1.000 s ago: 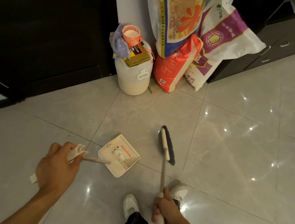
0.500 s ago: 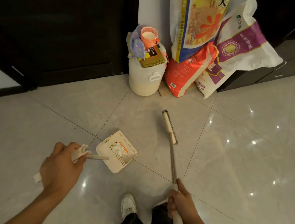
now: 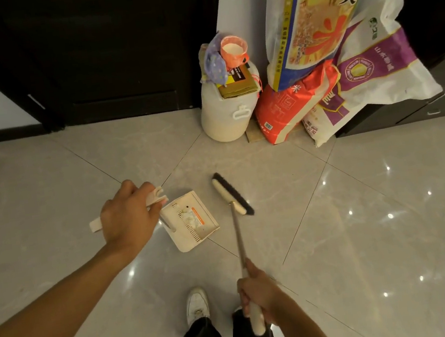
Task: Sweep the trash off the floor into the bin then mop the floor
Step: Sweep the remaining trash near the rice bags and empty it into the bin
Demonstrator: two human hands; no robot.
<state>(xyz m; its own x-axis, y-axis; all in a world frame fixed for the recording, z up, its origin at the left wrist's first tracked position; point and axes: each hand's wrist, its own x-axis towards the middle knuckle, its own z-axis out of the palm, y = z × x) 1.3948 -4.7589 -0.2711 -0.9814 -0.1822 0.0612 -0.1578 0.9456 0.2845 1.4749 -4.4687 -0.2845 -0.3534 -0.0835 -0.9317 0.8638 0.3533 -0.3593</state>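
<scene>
While the left hand (image 3: 126, 218) grips the white handle of the dustpan (image 3: 194, 243), fingers curled round it, the pan sits low at centre of the tiled floor (image 3: 362, 221); whether it fully rests on the tile cannot be told. White scraps of trash (image 3: 192, 219) lie inside the pan against its comb teeth, beside an orange strip. The right hand (image 3: 258, 290) is wrapped round the pale grip of the broom (image 3: 230, 195) at the near edge, and the metal shaft runs from it toward the far side. The broom head has a cream back and dark bristles, lies diagonally on the floor just right of the pan, and is apart from it. Far centre, a white jug (image 3: 224, 120) stands against the wall and carries a pink cup (image 3: 233, 50), a purple cloth (image 3: 214, 64) and a flat box (image 3: 237, 82). Printed sacks (image 3: 366, 75) lean just right of the jug. A dark door (image 3: 89, 53) fills the far left. One white shoe (image 3: 195, 301) shows near, between the arms, above dark trouser legs.
</scene>
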